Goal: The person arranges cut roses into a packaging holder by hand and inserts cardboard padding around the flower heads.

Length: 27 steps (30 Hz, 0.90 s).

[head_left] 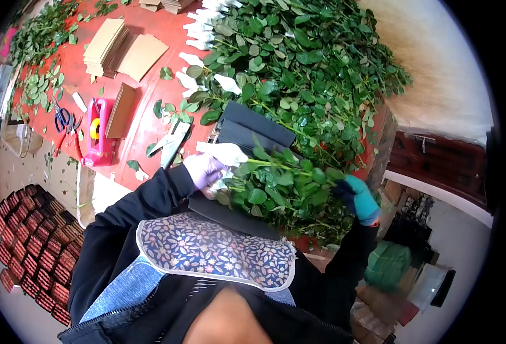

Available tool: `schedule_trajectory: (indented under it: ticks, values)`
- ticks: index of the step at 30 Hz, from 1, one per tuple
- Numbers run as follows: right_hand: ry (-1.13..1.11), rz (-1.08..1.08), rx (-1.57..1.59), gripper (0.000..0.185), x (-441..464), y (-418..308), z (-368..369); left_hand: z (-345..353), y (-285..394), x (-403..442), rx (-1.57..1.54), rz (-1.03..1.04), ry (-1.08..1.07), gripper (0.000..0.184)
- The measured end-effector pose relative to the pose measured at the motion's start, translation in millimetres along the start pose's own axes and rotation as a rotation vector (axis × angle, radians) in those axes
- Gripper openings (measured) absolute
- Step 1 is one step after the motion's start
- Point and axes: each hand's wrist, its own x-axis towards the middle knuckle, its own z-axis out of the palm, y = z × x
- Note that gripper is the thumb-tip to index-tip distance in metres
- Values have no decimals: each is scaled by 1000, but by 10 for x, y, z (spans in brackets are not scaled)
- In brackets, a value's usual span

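Note:
My left hand (202, 171), in a thin purple glove, is closed at the head end of a leafy rose stem (264, 164) whose head is wrapped in a white sleeve (225, 152). A second white-wrapped head shows just under these fingers. My right hand (360, 199) wears a teal glove with a dark palm. It is closed around the leafy far part of the stem, its fingertips partly hidden by leaves. Beneath the stems lies a black padded stand (253, 127), with more leafy stems (287, 200) across it.
A big pile of leafy stems (304, 63) with white-wrapped heads covers the red table (155, 103). To the left are cardboard pieces (105, 46), a pink tape dispenser (99, 137), scissors (63, 119), red-handled pliers (69, 140) and a pale clip-like tool (174, 143). Stacked red bundles (38, 246) stand below.

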Motion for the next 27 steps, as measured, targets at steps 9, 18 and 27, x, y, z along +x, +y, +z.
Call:
schedule_trajectory:
  ticks: [9, 18, 27]
  values:
    - [114, 57, -337, 28, 476, 1231, -154, -226, 241, 46, -48, 67, 1, 22]
    - [224, -580, -1503, 31, -269, -3, 1080, -227, 175, 55, -11, 148, -39, 24]
    - [185, -834, -1562, 45, 846, 719, 2089, -232, 167, 70, 3, 116, -59, 24]
